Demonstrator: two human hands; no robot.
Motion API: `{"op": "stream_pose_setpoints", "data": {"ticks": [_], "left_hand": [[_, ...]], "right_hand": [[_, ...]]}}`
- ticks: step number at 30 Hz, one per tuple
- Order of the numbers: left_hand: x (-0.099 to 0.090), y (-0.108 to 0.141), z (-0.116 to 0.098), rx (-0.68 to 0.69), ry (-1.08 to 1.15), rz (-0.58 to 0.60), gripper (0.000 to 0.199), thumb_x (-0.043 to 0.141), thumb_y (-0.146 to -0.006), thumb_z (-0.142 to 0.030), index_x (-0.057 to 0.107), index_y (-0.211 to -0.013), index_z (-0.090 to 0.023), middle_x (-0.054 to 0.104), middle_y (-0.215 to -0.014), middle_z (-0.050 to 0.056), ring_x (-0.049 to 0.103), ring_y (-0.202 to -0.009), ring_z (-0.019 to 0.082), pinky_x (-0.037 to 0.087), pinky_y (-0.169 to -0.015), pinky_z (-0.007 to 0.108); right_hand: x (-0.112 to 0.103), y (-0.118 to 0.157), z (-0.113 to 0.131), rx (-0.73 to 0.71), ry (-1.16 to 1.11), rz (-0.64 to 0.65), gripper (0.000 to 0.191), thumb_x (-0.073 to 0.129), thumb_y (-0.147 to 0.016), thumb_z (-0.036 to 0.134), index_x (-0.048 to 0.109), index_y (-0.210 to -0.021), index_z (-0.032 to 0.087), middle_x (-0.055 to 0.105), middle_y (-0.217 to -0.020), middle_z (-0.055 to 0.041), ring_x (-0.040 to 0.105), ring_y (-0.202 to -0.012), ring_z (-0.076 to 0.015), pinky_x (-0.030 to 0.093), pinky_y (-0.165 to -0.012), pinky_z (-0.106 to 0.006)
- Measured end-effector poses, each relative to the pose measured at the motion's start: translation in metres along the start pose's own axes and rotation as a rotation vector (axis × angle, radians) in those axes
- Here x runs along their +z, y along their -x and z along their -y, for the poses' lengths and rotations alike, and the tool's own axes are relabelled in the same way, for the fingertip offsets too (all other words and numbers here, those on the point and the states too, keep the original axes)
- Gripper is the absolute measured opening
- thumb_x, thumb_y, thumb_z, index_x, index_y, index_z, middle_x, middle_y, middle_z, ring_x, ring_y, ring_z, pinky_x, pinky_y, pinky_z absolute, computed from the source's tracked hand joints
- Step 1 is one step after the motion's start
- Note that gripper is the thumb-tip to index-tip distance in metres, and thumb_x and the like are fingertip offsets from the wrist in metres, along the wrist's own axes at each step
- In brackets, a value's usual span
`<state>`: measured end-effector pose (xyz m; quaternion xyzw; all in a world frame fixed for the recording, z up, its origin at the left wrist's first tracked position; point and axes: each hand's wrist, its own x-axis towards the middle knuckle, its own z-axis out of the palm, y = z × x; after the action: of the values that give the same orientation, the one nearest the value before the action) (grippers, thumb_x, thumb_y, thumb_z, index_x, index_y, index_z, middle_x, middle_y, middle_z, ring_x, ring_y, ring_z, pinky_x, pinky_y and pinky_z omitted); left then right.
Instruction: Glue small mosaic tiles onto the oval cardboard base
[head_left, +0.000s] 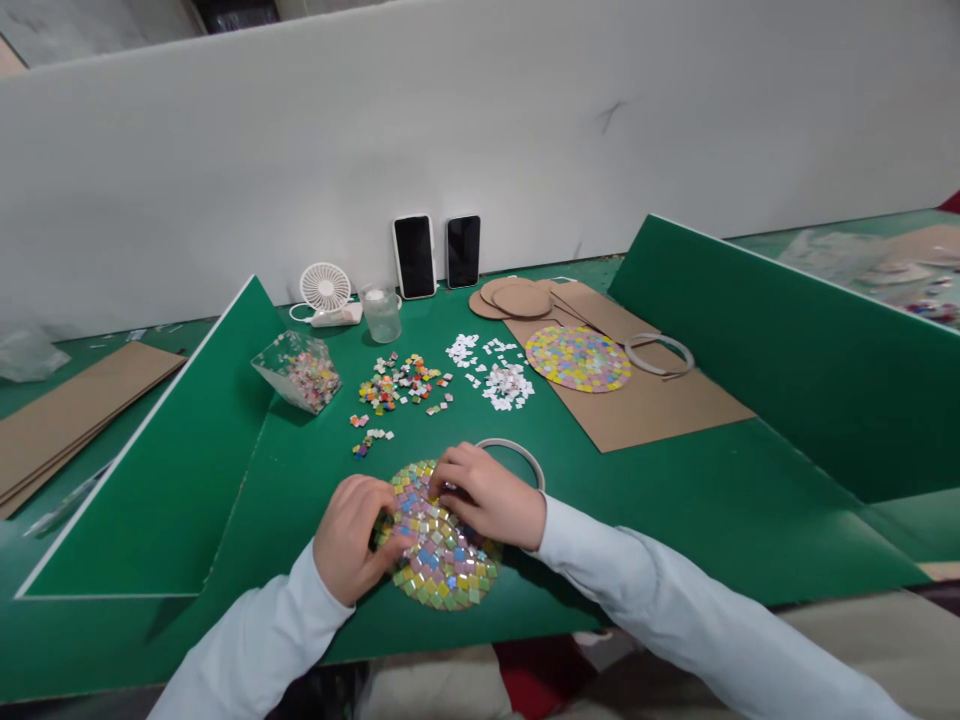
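A round mosaic disc (442,560), covered in small shiny square tiles of green, yellow, pink and blue, lies at the front of the green table. My left hand (358,540) grips its left side, with the thumb resting across the tiles. Bent over the upper part of the disc, my right hand (484,495) has its fingers closed and touching the tiles. Whatever may be between those fingertips is hidden. A pale ring (529,460) lies just behind my right hand, partly covered by it.
Loose coloured tiles (401,383) and white tiles (506,385) lie ahead, with a tile bag (304,375) to their left. A second mosaic disc (577,358) and another ring (660,354) rest on cardboard (637,415). Green panels (757,350) border both sides. A cup (382,318) stands behind.
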<state>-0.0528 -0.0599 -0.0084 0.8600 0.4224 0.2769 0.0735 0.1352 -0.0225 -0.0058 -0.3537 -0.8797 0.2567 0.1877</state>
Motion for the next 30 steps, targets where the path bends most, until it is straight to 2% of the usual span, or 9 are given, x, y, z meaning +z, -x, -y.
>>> {"op": "stream_pose_setpoints", "data": {"ticks": [8, 13, 19, 22, 26, 30], "left_hand": [[-0.003, 0.002, 0.005, -0.069, 0.052, 0.017, 0.046, 0.011, -0.077, -0.052, 0.042, -0.075, -0.017, 0.05, -0.073, 0.006, 0.045, -0.072, 0.017, 0.035, -0.067, 0.032], [-0.004, 0.003, 0.006, -0.115, 0.082, -0.034, 0.051, 0.008, -0.077, -0.052, 0.044, -0.081, -0.017, 0.051, -0.076, 0.007, 0.045, -0.074, 0.018, 0.035, -0.068, 0.032], [-0.004, 0.003, 0.006, -0.179, 0.128, -0.063, 0.053, 0.009, -0.078, -0.051, 0.044, -0.092, -0.015, 0.052, -0.074, 0.006, 0.046, -0.073, 0.018, 0.035, -0.068, 0.032], [-0.004, 0.003, 0.007, -0.126, 0.13, -0.036, 0.054, 0.008, -0.078, -0.051, 0.047, -0.089, -0.015, 0.053, -0.078, 0.007, 0.047, -0.076, 0.018, 0.035, -0.071, 0.032], [-0.002, 0.002, 0.008, -0.04, 0.094, 0.001, 0.056, 0.007, -0.079, -0.049, 0.05, -0.087, -0.015, 0.052, -0.085, 0.009, 0.045, -0.083, 0.019, 0.033, -0.075, 0.034], [-0.002, 0.003, 0.01, -0.057, 0.053, -0.001, 0.054, 0.008, -0.08, -0.046, 0.052, -0.087, -0.016, 0.051, -0.088, 0.009, 0.044, -0.087, 0.019, 0.033, -0.077, 0.035]], "right_hand": [[0.0, -0.001, -0.002, 0.022, -0.072, -0.055, 0.016, 0.041, -0.071, 0.004, 0.052, -0.071, 0.015, 0.053, -0.071, -0.004, 0.042, -0.07, -0.0143, 0.035, -0.066, -0.027], [-0.003, 0.0, -0.003, 0.056, -0.17, -0.204, 0.019, 0.037, -0.071, 0.003, 0.05, -0.074, 0.016, 0.053, -0.075, -0.0037, 0.045, -0.074, -0.0143, 0.037, -0.068, -0.027], [-0.011, 0.0, -0.007, 0.168, -0.265, -0.377, 0.02, 0.033, -0.073, 0.005, 0.049, -0.075, 0.018, 0.053, -0.076, -0.0018, 0.049, -0.073, -0.0121, 0.039, -0.067, -0.025], [-0.014, 0.0, -0.011, 0.205, -0.232, -0.338, 0.017, 0.035, -0.074, 0.008, 0.049, -0.076, 0.017, 0.052, -0.077, -0.003, 0.048, -0.073, -0.0126, 0.039, -0.067, -0.026], [-0.016, 0.002, -0.016, 0.212, -0.056, -0.174, 0.008, 0.046, -0.071, 0.014, 0.052, -0.076, 0.015, 0.05, -0.078, -0.0057, 0.045, -0.077, -0.0166, 0.037, -0.071, -0.031], [-0.019, 0.005, -0.018, 0.224, 0.034, -0.064, 0.01, 0.05, -0.07, 0.017, 0.053, -0.079, 0.015, 0.049, -0.082, -0.0075, 0.043, -0.078, -0.0181, 0.036, -0.072, -0.033]]}}
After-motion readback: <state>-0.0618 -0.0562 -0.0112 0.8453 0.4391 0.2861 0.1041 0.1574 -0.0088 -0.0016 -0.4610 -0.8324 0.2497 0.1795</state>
